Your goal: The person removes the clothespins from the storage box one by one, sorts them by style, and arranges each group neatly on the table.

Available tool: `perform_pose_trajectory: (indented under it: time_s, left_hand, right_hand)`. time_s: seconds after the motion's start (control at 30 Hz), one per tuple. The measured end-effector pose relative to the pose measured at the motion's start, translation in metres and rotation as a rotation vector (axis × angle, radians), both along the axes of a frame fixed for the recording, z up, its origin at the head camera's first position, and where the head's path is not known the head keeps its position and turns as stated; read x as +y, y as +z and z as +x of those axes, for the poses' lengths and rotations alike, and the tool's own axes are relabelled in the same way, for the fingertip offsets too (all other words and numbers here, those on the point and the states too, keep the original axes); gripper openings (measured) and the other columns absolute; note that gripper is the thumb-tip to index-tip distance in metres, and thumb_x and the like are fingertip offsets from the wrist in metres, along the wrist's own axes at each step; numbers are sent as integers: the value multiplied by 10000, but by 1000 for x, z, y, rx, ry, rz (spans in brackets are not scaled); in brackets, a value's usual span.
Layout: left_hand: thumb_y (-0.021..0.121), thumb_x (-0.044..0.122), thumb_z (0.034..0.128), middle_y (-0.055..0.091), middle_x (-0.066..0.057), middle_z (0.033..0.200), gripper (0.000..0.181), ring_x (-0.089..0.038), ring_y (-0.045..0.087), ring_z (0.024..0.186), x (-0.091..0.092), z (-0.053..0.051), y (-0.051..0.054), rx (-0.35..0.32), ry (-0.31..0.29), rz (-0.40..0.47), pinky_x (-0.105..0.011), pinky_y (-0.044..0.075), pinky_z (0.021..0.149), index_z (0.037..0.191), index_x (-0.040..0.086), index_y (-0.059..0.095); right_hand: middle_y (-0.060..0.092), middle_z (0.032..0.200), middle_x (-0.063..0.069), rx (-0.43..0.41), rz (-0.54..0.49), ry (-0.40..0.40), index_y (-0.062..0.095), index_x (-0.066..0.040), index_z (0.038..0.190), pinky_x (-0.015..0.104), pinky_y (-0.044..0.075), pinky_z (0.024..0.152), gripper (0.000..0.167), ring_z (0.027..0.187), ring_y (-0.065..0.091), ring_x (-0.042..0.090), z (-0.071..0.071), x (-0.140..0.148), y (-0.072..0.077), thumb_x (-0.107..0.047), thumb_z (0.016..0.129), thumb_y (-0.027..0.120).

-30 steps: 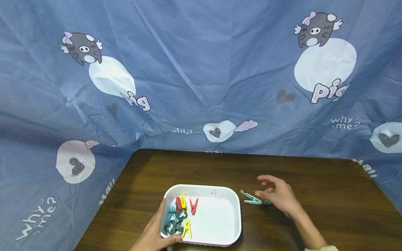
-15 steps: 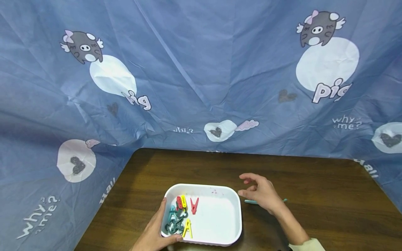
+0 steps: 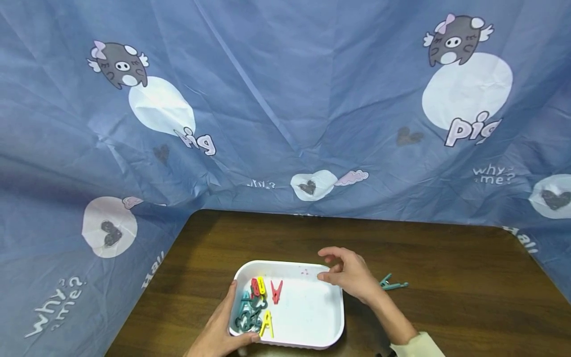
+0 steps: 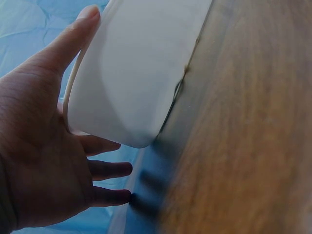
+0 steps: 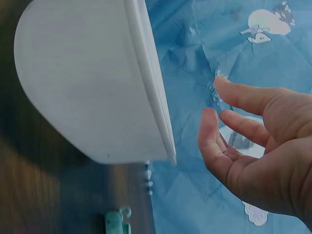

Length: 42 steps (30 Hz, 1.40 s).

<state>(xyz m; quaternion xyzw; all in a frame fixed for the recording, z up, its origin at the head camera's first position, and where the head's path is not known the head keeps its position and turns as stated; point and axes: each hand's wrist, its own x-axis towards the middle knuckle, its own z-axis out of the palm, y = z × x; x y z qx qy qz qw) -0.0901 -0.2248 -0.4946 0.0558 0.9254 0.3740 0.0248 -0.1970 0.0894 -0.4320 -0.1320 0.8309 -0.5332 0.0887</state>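
My left hand (image 3: 221, 325) grips the left side of the white tray (image 3: 308, 343), thumb over the rim. In the left wrist view the left hand (image 4: 53, 141) has several fingers stretched below the tray wall (image 4: 131, 63). Over the tray's back right corner is my right hand (image 3: 350, 273), fingers loosely bent, holding nothing. The right wrist view shows the right hand (image 5: 263, 146) apart from the tray (image 5: 83, 83). Inside the tray's left half lie a red clip (image 3: 276, 292), a yellow clip (image 3: 266, 325) and several dark green pieces (image 3: 248, 322).
A teal clip (image 3: 393, 284) lies on the brown table (image 3: 428, 258), right of my right wrist. A green clip (image 5: 115, 222) shows low in the right wrist view. Blue patterned cloth (image 3: 267, 99) hangs behind and beside the table.
My right hand has moved left, from above the clips on the table to the tray's back right corner. The teal clip at the right is uncovered. My left hand stays put.
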Motion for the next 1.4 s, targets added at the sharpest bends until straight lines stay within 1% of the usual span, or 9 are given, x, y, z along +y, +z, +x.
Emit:
perform_pose_trajectory:
  time_s: [0.27,0.43,0.57,0.9,1.07,1.17,1.4]
  left_hand:
    - [877,451,723,303,-286,1607,1259,-445,360,1456,0,-1,-1,-8,-2,1,-608,375,1135,1610,33,88]
    - [875,450,725,305,-297,1601,1257,-465,363,1449,0,0,0,-3,-4,10,-619,375,1129,1610,34,86]
    - [874,451,727,303,-305,1598,1254,-481,361,1445,0,1,0,0,-4,17,-628,374,1125,1611,38,85]
    - [875,448,727,312,-296,1598,1255,-457,362,1451,0,1,0,2,-6,11,-619,372,1132,1609,28,87]
    - [881,444,719,329,-291,1592,1255,-443,378,1445,0,1,0,19,-7,1,-606,385,1127,1606,23,100]
    - [881,448,717,338,-288,1589,1254,-440,383,1442,0,1,0,22,-8,-2,-603,390,1124,1605,21,106]
    - [880,447,716,350,-290,1583,1256,-443,392,1435,0,1,0,31,-14,-10,-606,401,1113,1604,15,104]
  right_hand:
    - [656,1155,201,30,30,25,678,-40,1218,233,525,601,473,766,648,118,1,-20,-2,-54,774,841]
    - [678,1082,182,83,60,31,707,-69,1162,213,478,584,453,745,597,116,1,-32,-6,-54,738,867]
    - [675,1036,171,116,81,47,723,-88,1127,205,469,567,439,719,573,116,1,-40,-9,-69,719,884]
    - [676,1045,202,121,114,110,710,-52,1150,204,480,553,468,681,579,102,0,-54,-17,-75,716,885]
    - [672,1062,216,123,125,151,699,-43,1172,198,484,561,486,673,588,81,1,-59,-21,-84,722,878]
    - [666,1070,227,118,124,171,693,-37,1179,197,488,564,498,679,604,74,1,-62,-23,-84,719,879]
    - [658,1075,252,137,113,221,682,-3,1186,190,493,550,510,681,643,90,2,-69,-28,-56,715,871]
